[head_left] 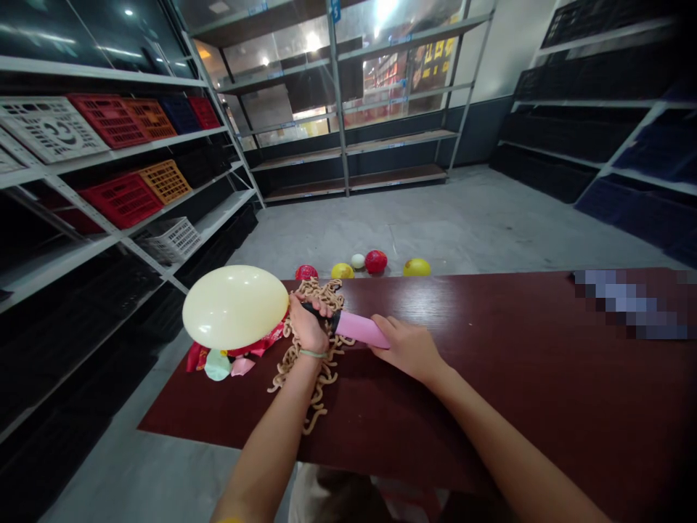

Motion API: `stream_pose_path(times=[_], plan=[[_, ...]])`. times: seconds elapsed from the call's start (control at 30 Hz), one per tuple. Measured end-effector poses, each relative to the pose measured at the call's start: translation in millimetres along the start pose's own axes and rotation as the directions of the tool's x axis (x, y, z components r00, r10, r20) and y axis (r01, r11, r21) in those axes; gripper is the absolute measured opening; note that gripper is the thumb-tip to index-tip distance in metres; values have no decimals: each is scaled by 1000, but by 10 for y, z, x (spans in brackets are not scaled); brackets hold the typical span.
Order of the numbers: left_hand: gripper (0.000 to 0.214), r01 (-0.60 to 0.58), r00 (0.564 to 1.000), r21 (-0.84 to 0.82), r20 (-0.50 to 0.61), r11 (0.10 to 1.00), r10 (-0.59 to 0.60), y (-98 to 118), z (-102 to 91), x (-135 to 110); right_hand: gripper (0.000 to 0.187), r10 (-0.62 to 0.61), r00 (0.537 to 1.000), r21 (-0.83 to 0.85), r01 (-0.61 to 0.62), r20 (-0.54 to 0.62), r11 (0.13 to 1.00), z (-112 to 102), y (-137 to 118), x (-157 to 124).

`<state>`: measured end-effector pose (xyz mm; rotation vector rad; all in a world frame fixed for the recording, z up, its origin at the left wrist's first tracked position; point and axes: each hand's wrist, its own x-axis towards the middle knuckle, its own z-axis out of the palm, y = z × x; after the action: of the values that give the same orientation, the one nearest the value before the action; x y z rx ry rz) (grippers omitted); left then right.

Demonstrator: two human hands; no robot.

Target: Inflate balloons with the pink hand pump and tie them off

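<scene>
A large inflated pale yellow balloon (234, 309) is at the left, its neck at the fingers of my left hand (309, 327). That hand is closed around the balloon's neck and the black end of a pink balloon pump (359, 328); the nozzle itself is hidden. My right hand (408, 347) grips the other end of the pump. Tan curly cords (319, 392) lie in a heap on the table beneath and around my left hand. Under the balloon are flat uninflated balloons, among them a mint green one (218, 365) and a pink one (242, 366), beside red wrappers (197, 357).
The dark red table (490, 407) spans the front. A blurred-out item (626, 305) lies at its right. Beyond the far edge, red balloons (375, 261) and yellow balloons (417, 267) rest on the floor. Shelves with crates (120, 200) stand left; more racks stand behind and right.
</scene>
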<state>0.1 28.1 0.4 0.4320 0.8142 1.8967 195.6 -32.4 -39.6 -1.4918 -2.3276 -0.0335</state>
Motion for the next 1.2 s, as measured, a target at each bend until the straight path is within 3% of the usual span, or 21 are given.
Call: stream_pose_path(times=[0.3, 0.47, 0.67, 1.0, 1.2], plan=[[18, -151, 978, -22, -151, 988, 146, 326, -184, 281, 43, -61, 998, -97, 62, 5, 993, -118, 361, 3], [19, -132, 980, 37, -148, 991, 136, 149, -88, 124, 44, -21, 998, -89, 26, 57, 996, -79, 151, 0], [16, -46, 998, 98, -32, 994, 49, -73, 38, -83, 43, 9, 999, 25, -10, 42, 1000, -7, -109, -5], [17, -56, 994, 12, -93, 998, 56, 272, -207, 274, 47, -81, 997, -75, 81, 5, 994, -105, 280, 3], [21, -65, 994, 24, -85, 998, 67, 83, -154, 117, 43, -38, 998, -99, 43, 52, 994, -76, 106, -13]])
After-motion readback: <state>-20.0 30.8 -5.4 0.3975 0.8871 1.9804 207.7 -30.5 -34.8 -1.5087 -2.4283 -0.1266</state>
